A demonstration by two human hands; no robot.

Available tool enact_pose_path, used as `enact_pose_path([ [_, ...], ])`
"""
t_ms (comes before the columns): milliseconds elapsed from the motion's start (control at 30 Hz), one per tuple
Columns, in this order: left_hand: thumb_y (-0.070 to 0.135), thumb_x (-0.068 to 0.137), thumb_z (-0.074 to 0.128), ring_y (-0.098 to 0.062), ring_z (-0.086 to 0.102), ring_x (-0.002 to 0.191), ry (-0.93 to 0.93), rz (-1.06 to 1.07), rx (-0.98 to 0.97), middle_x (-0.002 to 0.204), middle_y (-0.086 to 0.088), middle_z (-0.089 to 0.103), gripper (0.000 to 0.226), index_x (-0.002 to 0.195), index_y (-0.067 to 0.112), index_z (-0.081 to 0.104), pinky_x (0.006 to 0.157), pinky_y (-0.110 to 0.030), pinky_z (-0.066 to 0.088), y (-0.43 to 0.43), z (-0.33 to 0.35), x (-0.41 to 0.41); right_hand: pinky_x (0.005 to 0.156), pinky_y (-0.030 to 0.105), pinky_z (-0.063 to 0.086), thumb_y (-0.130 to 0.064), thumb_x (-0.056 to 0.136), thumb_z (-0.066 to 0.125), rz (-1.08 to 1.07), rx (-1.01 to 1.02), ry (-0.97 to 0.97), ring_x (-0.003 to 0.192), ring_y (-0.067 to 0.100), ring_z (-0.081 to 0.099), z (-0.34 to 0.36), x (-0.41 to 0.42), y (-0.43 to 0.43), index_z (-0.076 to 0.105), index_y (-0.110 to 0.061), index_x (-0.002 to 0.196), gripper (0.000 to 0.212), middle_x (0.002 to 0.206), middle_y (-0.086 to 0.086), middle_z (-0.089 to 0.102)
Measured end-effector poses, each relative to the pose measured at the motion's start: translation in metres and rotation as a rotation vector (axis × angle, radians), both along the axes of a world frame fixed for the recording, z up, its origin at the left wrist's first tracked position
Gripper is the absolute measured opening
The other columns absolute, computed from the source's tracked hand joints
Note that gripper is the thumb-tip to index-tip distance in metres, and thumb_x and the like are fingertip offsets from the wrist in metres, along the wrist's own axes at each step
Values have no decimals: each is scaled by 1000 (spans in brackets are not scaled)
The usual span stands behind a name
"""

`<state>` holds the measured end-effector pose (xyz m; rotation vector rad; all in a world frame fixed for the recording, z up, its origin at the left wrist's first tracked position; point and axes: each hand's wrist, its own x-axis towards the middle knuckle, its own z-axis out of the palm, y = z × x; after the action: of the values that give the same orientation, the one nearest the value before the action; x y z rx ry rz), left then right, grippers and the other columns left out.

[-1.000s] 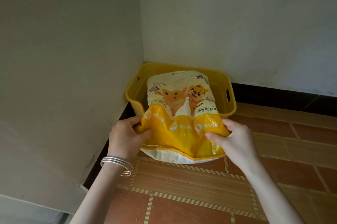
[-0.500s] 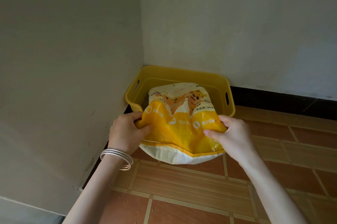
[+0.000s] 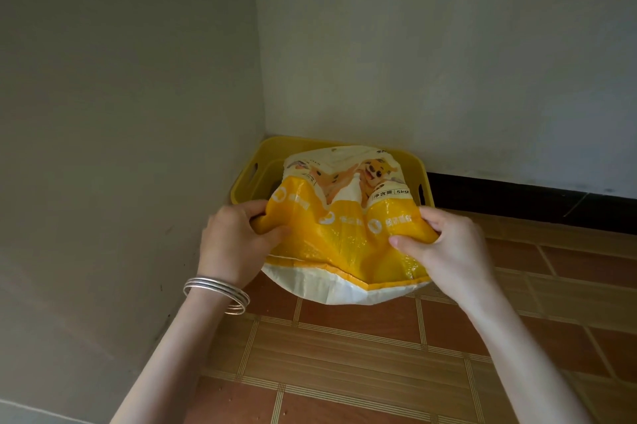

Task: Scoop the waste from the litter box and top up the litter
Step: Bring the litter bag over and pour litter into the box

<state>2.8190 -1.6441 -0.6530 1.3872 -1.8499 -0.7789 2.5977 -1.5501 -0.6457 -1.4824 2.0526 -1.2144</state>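
Note:
A yellow plastic litter box (image 3: pixel 256 161) with cut-out handles sits on the floor in the room's corner. Over it I hold a yellow and white litter bag (image 3: pixel 348 237) printed with cartoon dogs, tipped so that its far end points down into the box. My left hand (image 3: pixel 231 244) grips the bag's bottom left corner and my right hand (image 3: pixel 448 247) grips its bottom right corner. The bag covers most of the box's inside, so the litter is hidden.
Grey walls close in on the left and behind the box, with a black skirting (image 3: pixel 517 199) along the back wall. Brown tiled floor (image 3: pixel 362 361) stretches toward me and to the right. Silver bangles (image 3: pixel 220 289) ring my left wrist.
The bag dipped lower into the box half a second ago and has since risen a little. Both hands keep the same grip on its bottom corners.

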Motion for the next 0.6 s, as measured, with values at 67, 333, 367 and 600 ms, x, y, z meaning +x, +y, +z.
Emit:
enact_pose_path([
  [67, 45, 58, 63, -20, 65, 70, -10, -7, -13, 69, 3, 69, 20, 76, 37, 67, 69, -43, 54, 3, 3, -1, 68, 42, 55, -18, 74, 76, -4, -2, -3, 72, 14, 66, 1, 0, 4, 63, -33, 75, 20, 77, -4, 70],
  [333, 25, 74, 77, -16, 62, 66, -27, -30, -40, 66, 4, 67, 11, 84, 23, 73, 63, -36, 52, 14, -3, -19, 66, 41, 55, -20, 73, 77, -90, 39, 86, 71, 16, 65, -8, -10, 18, 69, -17, 89, 18, 77, 0, 70],
  [367, 24, 74, 76, -16, 62, 66, -34, -28, -49, 66, 4, 66, 11, 84, 23, 73, 62, -34, 52, 15, -3, -21, 66, 40, 55, -22, 73, 76, -102, 43, 102, 71, 16, 65, -8, -11, 19, 69, -16, 92, 21, 78, 0, 70],
  [600, 22, 73, 77, -19, 63, 68, 8, -14, -111, 66, 3, 68, 11, 75, 29, 69, 66, -40, 53, 8, 10, -15, 64, 36, 54, -23, 74, 76, -126, -26, 165, 71, 16, 63, 4, -7, 11, 68, -17, 99, 26, 77, -1, 68],
])
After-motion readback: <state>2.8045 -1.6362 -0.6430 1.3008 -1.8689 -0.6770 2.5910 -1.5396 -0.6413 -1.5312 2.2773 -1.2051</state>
